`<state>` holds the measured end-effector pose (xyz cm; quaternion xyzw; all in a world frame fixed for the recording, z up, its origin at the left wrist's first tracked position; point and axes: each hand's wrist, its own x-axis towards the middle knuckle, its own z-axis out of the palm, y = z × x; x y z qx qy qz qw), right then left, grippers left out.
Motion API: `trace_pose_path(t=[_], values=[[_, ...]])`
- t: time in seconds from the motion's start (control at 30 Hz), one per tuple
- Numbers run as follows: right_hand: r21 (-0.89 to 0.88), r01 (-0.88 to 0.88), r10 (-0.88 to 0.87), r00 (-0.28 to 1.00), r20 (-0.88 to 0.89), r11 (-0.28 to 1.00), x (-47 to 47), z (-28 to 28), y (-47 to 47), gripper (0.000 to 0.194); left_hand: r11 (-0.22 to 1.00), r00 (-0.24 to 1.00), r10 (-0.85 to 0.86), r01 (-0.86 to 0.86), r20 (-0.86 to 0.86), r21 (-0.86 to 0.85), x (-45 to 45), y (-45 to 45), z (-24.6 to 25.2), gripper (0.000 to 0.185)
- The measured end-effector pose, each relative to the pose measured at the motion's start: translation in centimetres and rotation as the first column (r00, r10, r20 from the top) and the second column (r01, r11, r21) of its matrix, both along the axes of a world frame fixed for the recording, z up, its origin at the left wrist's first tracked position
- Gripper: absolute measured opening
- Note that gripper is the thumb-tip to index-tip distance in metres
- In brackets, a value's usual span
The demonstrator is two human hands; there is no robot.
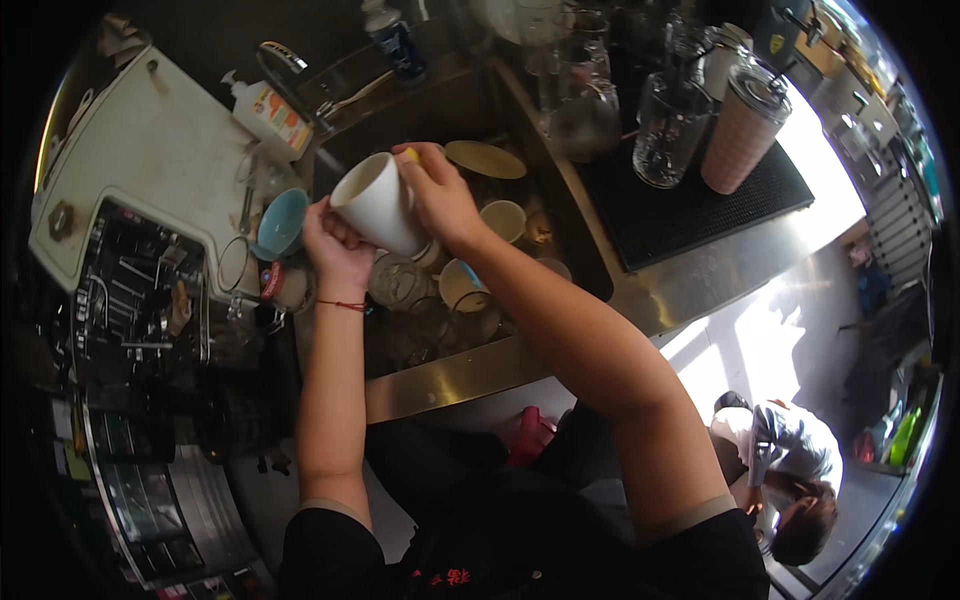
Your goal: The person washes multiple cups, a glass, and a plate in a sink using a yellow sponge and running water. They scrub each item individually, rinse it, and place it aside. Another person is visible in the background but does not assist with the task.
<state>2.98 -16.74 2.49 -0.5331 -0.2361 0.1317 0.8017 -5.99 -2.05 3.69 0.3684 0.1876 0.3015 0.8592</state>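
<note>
Over a metal sink (487,358) I hold a white ceramic cup (382,206), tilted with its mouth toward the upper left. My left hand (339,244) grips its lower left side. My right hand (439,191) lies against the other side, with a bit of something yellow (412,155) showing at the fingers; most of that is hidden. Below and right of the cup, the sink holds an oval dish (486,159), a pale cup (503,220), a glass jar (403,283) and several other cups and glasses. A blue bowl (283,223) stands just left of my left hand.
A pump bottle (271,118) and a faucet (285,60) are behind the sink's left corner. A white board (161,135) lies left. On the right, a black mat (690,221) bears a glass pitcher (671,135) and a pink tumbler (742,131). Another person (787,465) is bent over at lower right.
</note>
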Motion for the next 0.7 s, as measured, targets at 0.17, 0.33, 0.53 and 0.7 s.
trace_pose_path(t=[0.17,0.33,0.53,0.7], values=[[0.012,-0.197,0.197,0.976,-0.093,0.980,0.6,0.2,-0.5,0.038,0.984,0.997,-0.055,0.044,-0.058,-0.173,-0.7,-2.0,0.4,0.037],[-0.021,-0.231,0.193,0.857,-0.477,0.973,3.3,-4.3,-1.2,0.044,0.983,0.973,-0.162,0.174,0.163,-0.059,0.0,-1.9,-1.4,0.028],[-0.033,-0.284,0.250,0.890,-0.381,0.958,4.9,-4.6,-1.5,0.056,0.998,0.973,0.021,-0.033,0.230,0.049,4.2,-0.3,-4.5,0.019],[0.022,-0.181,0.182,0.972,-0.148,0.983,1.7,1.0,-1.1,0.059,0.900,0.988,0.138,-0.096,-0.068,0.424,6.7,-1.1,-5.3,0.030]])
